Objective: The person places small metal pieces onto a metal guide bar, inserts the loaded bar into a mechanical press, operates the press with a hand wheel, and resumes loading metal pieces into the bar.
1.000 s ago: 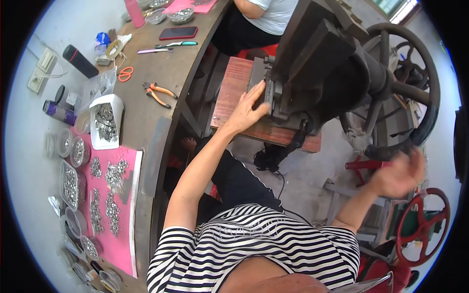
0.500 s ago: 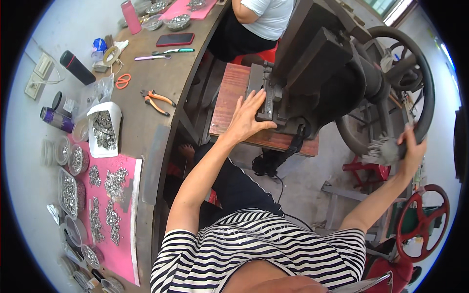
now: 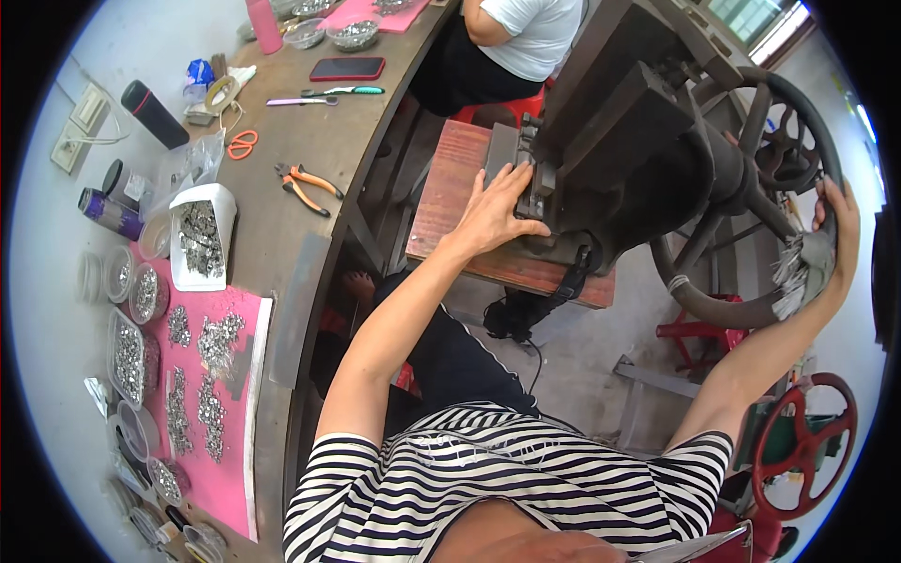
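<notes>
A large dark hand press (image 3: 648,141) with a big handwheel (image 3: 831,141) stands ahead and to the right. My right hand (image 3: 838,218) is closed round the right side of the wheel's rim, next to a frayed grey cloth (image 3: 802,267) tied there. At the foot of the press, my left hand (image 3: 493,211) lies spread on a metal die (image 3: 542,180). Its fingertips touch the die's near left part, and nothing shows in its grasp. The die sits on a reddish wooden board (image 3: 450,174). What lies under my left palm is hidden.
On the left, a workbench (image 3: 375,122) carries orange-handled pliers (image 3: 308,190), scissors (image 3: 242,144), a phone (image 3: 347,68), a white tray (image 3: 175,272) and a pink mat (image 3: 239,394) with small metal parts. Another person (image 3: 526,42) sits beyond. A red wheel (image 3: 758,460) stands lower right.
The handwheel has turned, carrying the cloth right and up. My right hand has moved up and outward along with the rim. My left hand remains on the die; the view has shifted slightly.
</notes>
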`<action>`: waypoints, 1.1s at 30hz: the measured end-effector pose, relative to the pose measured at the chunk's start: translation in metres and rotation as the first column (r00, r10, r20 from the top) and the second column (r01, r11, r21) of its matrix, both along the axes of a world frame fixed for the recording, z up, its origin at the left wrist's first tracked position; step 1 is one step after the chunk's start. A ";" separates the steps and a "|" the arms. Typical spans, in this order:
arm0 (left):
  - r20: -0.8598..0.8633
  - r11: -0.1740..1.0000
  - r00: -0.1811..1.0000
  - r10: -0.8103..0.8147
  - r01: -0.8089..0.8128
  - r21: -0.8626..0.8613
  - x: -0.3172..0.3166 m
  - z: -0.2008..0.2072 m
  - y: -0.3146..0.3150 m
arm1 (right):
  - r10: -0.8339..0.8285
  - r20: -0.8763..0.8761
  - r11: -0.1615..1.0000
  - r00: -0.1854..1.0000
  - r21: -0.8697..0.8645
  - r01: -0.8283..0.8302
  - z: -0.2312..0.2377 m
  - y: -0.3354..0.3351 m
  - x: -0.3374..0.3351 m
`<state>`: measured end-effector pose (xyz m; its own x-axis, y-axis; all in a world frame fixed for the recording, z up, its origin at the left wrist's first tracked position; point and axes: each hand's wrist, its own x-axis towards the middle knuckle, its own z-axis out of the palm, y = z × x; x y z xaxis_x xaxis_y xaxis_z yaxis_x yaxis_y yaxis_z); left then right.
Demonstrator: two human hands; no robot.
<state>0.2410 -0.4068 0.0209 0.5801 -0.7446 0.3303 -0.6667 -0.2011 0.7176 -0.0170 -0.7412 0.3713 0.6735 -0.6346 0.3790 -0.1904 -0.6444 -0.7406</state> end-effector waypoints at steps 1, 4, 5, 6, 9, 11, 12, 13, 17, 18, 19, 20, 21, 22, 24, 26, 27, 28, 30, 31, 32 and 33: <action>-0.002 1.000 1.000 0.001 -0.001 0.001 0.001 0.000 0.000 | 0.002 0.038 1.000 0.999 0.031 -0.003 -0.010 0.006 -0.009; -0.005 1.000 1.000 -0.004 0.004 0.000 -0.001 0.001 0.000 | -0.081 0.362 0.996 0.929 0.001 0.086 -0.084 0.046 -0.045; -0.006 1.000 1.000 0.002 -0.002 0.009 -0.001 0.001 0.004 | -0.182 0.482 0.976 0.857 -0.017 0.217 -0.128 0.070 -0.045; -0.009 1.000 1.000 0.002 -0.002 0.006 0.000 0.002 0.002 | -0.162 0.532 0.950 0.831 -0.145 0.277 -0.172 0.084 -0.044; 0.021 1.000 1.000 0.019 -0.019 -0.013 0.004 0.001 0.000 | -0.136 0.484 0.989 0.864 0.007 0.151 -0.151 0.078 -0.041; 0.006 1.000 1.000 0.002 -0.002 0.015 0.002 0.001 0.002 | -0.159 0.316 0.987 0.935 0.028 0.159 -0.111 0.078 -0.045; 0.014 1.000 1.000 -0.007 0.007 0.013 0.000 0.001 0.001 | -0.161 0.222 0.986 0.962 0.003 0.165 -0.087 0.071 -0.042; 0.020 1.000 1.000 0.002 -0.003 0.021 0.000 0.001 0.001 | -0.091 0.113 0.992 0.989 -0.077 0.100 -0.062 0.064 -0.034; 0.017 0.999 1.000 -0.005 0.004 0.047 -0.001 -0.001 -0.001 | -0.046 -0.085 0.999 0.995 -0.026 0.044 0.005 0.019 0.010; 0.005 0.999 1.000 -0.013 0.013 0.043 -0.002 -0.002 -0.007 | -0.036 -0.107 0.997 0.994 -0.078 0.027 0.017 -0.010 0.012; -0.005 0.998 1.000 0.015 -0.014 0.061 -0.002 -0.004 -0.003 | -0.003 -0.035 1.000 0.999 0.007 0.003 0.012 -0.006 0.023; -0.006 0.997 1.000 0.018 -0.017 0.080 -0.001 -0.007 0.000 | 0.022 0.037 0.996 0.999 0.085 -0.026 0.006 0.003 0.033; 0.000 0.998 1.000 0.025 -0.025 0.066 0.000 -0.005 0.003 | 0.019 0.040 0.999 0.999 0.043 -0.020 0.004 0.014 0.029; 0.003 0.998 0.999 0.034 -0.035 0.051 0.001 -0.005 0.006 | 0.017 0.041 1.000 0.999 0.002 -0.017 -0.002 0.028 0.014; 0.009 0.998 1.000 0.030 -0.031 0.050 0.001 0.000 0.009 | -0.107 0.234 0.981 0.966 -0.132 0.141 -0.065 0.033 -0.034; 0.005 0.998 1.000 -0.005 0.005 0.055 0.001 -0.002 -0.001 | -0.240 0.601 0.866 0.762 -0.222 0.448 -0.183 0.095 -0.039; 0.005 0.998 1.000 0.011 -0.012 0.060 0.003 -0.001 -0.002 | -0.248 0.569 0.864 0.784 -0.236 0.445 -0.186 0.084 -0.041; -0.007 0.999 1.000 -0.004 0.004 0.045 -0.001 0.003 -0.006 | -0.276 0.524 0.849 0.806 -0.260 0.460 -0.181 0.076 -0.055; -0.001 0.999 1.000 0.006 -0.006 0.050 0.005 0.003 0.002 | -0.327 0.245 0.906 0.913 -0.194 0.377 -0.129 0.066 -0.048; -0.003 0.998 1.000 0.000 0.000 0.060 0.003 0.000 0.008 | -0.314 0.147 0.915 0.938 -0.216 0.340 -0.097 0.072 -0.038; 0.000 0.999 1.000 -0.027 0.027 0.035 0.003 0.002 0.009 | -0.233 0.117 0.935 0.966 -0.246 0.255 -0.077 0.041 -0.037; 0.012 0.999 0.999 -0.046 0.046 0.012 0.006 0.004 0.008 | -0.160 0.062 0.952 0.985 -0.256 0.170 -0.058 0.023 -0.031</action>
<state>0.2470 -0.3985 0.0250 0.5413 -0.7742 0.3280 -0.6841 -0.1788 0.7071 -0.0478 -0.7184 0.3129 0.5487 -0.6121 0.5694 -0.2842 -0.7771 -0.5616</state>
